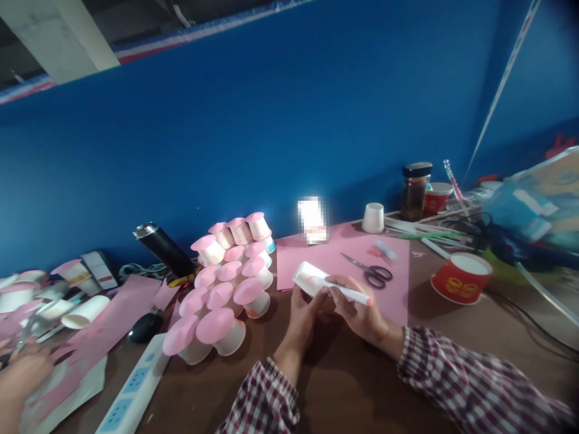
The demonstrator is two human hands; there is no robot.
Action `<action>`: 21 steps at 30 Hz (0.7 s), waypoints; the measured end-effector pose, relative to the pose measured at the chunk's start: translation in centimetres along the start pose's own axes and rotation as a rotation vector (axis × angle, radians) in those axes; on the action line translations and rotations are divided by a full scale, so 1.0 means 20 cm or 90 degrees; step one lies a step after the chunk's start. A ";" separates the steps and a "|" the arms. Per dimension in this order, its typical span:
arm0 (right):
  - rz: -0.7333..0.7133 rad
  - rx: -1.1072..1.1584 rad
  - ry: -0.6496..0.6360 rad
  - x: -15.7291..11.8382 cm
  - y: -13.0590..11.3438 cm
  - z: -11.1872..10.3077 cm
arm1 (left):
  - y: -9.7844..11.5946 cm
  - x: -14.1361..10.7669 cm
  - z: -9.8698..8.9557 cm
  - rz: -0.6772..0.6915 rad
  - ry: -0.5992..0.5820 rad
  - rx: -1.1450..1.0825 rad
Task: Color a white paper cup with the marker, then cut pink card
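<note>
A white paper cup point(306, 277) lies tilted in my left hand point(304, 313), whose fingers wrap round its lower side. My right hand point(357, 308) grips a white marker point(346, 292) with an orange-red end, and the marker's other end points at the cup's side. Both hands meet just in front of a pink sheet point(335, 256). On that sheet lie dark-handled scissors point(374, 275) and a few small coloured pieces point(383, 251). Left of my hands stand several paper cups topped with pink paper discs point(216, 325).
A red paper bowl point(462, 278), an upturned white cup point(373, 218) and a dark jar point(415, 193) stand to the right. Leftward are a black flask point(165, 248), a mouse point(145, 327) and a power strip point(136, 386). Another person's hand point(29, 367) is at the far left.
</note>
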State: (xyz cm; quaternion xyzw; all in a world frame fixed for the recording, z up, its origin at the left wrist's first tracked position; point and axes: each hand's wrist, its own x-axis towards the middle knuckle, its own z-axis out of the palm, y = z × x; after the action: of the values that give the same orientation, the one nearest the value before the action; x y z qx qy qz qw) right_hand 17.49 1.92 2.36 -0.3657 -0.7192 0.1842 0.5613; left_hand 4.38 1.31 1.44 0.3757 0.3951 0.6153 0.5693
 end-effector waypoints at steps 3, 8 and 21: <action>0.001 0.000 -0.003 0.00 -0.01 0.00 | 0.00 0.00 0.00 0.005 -0.004 0.000; -0.001 0.000 0.004 0.01 -0.01 0.00 | 0.00 0.00 0.00 -0.009 -0.002 0.008; -0.016 0.006 0.003 0.01 -0.01 0.00 | 0.00 0.00 -0.01 0.001 -0.011 0.014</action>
State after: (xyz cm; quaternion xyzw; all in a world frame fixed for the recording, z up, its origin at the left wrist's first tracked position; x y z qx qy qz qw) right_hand 17.47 1.99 2.58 -0.3547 -0.7215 0.1794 0.5670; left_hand 4.26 1.24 1.35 0.3874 0.3965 0.6083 0.5681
